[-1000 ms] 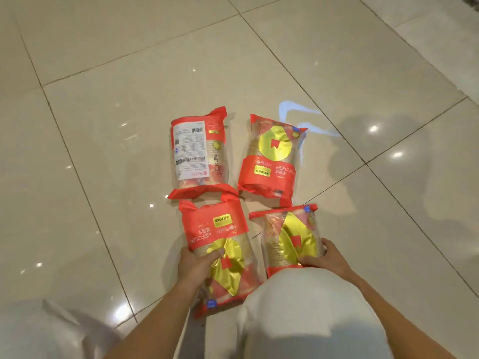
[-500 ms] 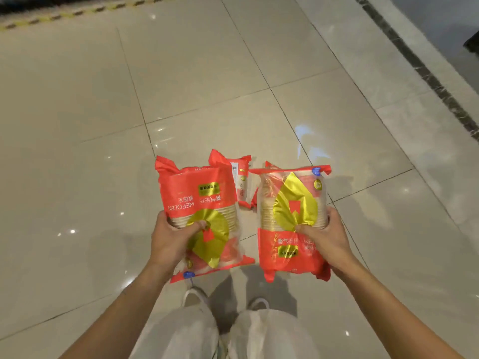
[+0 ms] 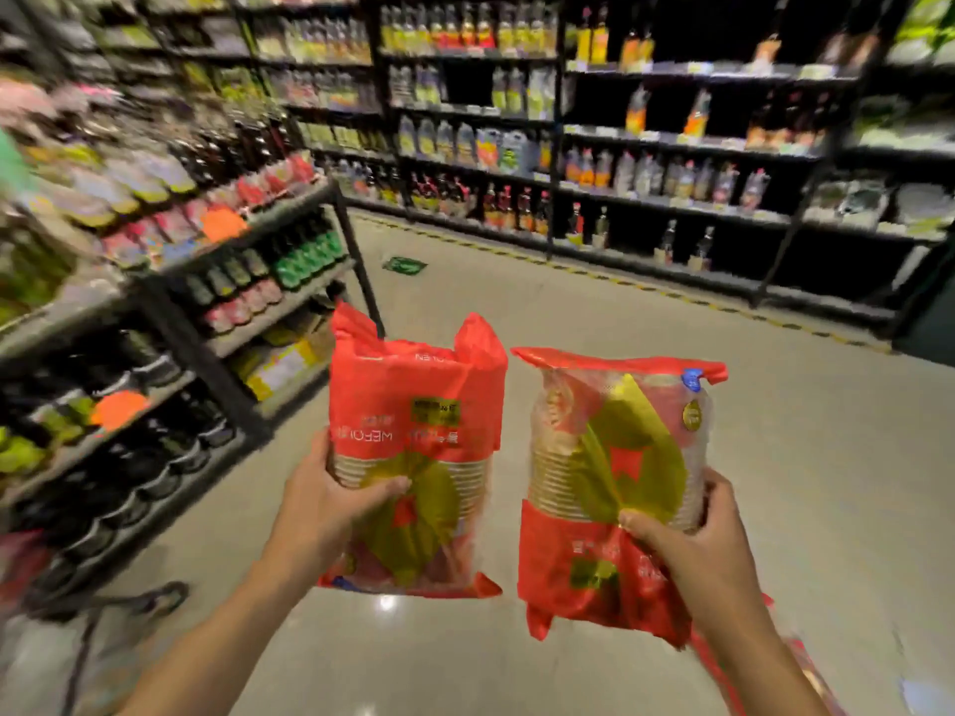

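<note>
I hold two red and gold packs of stacked paper cups in front of me, well above the floor. My left hand grips the left pack by its left side, thumb across the gold print. My right hand grips the right pack low on its right side, thumb on the front. Both packs stand roughly upright and do not touch each other. The picture is blurred by motion.
A dark shelf rack full of bottles stands close on the left. More shelves with bottles line the far wall. A pale tiled aisle floor runs between them, with a green floor sticker. A red edge shows under my right arm.
Both hands lifted the two packs off the floor. The view swung up from the floor tiles to the shop aisle. The other two packs are out of sight.
</note>
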{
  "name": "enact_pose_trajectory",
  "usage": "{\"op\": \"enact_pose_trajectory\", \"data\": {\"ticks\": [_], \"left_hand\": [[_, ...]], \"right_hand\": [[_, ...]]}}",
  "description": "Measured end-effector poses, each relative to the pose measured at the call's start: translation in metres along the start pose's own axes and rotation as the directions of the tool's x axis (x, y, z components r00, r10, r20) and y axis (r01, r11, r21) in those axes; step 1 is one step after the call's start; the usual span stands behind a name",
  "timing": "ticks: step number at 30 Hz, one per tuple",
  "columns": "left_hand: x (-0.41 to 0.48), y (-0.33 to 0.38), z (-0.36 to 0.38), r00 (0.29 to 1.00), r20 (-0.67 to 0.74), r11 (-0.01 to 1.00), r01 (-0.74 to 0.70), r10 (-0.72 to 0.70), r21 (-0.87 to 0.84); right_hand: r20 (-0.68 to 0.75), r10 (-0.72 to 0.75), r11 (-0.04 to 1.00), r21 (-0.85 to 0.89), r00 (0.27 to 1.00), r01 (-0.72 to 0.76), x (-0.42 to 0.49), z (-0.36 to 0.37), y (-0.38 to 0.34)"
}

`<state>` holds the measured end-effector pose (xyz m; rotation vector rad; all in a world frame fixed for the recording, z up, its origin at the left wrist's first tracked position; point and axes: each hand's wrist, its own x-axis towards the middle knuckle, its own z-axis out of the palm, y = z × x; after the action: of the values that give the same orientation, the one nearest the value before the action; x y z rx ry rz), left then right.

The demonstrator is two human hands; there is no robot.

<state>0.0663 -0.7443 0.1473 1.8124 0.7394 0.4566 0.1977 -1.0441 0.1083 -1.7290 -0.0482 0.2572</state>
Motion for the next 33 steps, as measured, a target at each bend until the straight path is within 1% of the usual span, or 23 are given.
{"op": "enact_pose_trajectory", "data": {"ticks": [3,7,10,14,17,20,24,28,31,33], "left_hand": [[-0.050,-0.018,-0.115,0.979,-0.203,0.999,0.025,-0.032,-0.037],[-0.122,-0.058,-0.254,0.892,-0.440,0.987,0.045,-0.108,-0.152],[-0.176,-0.101,-0.355,0.815,-0.561,0.983,0.054,-0.146,-0.177],[-0.245,-0.157,-0.483,0.724,-0.653,0.971,0.106,-0.222,-0.213],[-0.285,-0.188,-0.565,0.648,-0.703,0.954,0.152,-0.293,-0.257],[-0.295,-0.209,-0.634,0.579,-0.744,0.942,0.182,-0.334,-0.281],[-0.282,-0.245,-0.703,0.562,-0.748,0.934,0.169,-0.353,-0.314],[-0.243,-0.283,-0.764,0.553,-0.728,0.913,0.202,-0.406,-0.355],[-0.201,-0.310,-0.812,0.561,-0.718,0.911,0.240,-0.413,-0.336],[-0.170,-0.328,-0.848,0.555,-0.704,0.897,0.285,-0.443,-0.339]], "right_hand": [[0.219,-0.072,0.997,0.008,0.973,0.072,-0.042,0.088,-0.039],[0.430,-0.157,0.987,0.035,0.889,0.158,-0.112,0.217,-0.069],[0.548,-0.186,0.980,0.048,0.815,0.191,-0.178,0.320,-0.077],[0.659,-0.186,0.979,0.063,0.729,0.194,-0.274,0.450,-0.074],[0.729,-0.137,0.988,0.049,0.671,0.149,-0.340,0.530,-0.077],[0.777,-0.135,0.985,0.041,0.615,0.165,-0.386,0.595,-0.080],[0.801,-0.109,0.989,0.028,0.588,0.144,-0.413,0.677,-0.084],[0.806,-0.068,0.994,0.002,0.588,0.112,-0.417,0.765,-0.078],[0.796,-0.030,0.998,-0.008,0.605,0.060,-0.411,0.834,-0.067],[0.780,0.040,0.999,-0.054,0.625,0.004,-0.404,0.882,-0.060]]}}
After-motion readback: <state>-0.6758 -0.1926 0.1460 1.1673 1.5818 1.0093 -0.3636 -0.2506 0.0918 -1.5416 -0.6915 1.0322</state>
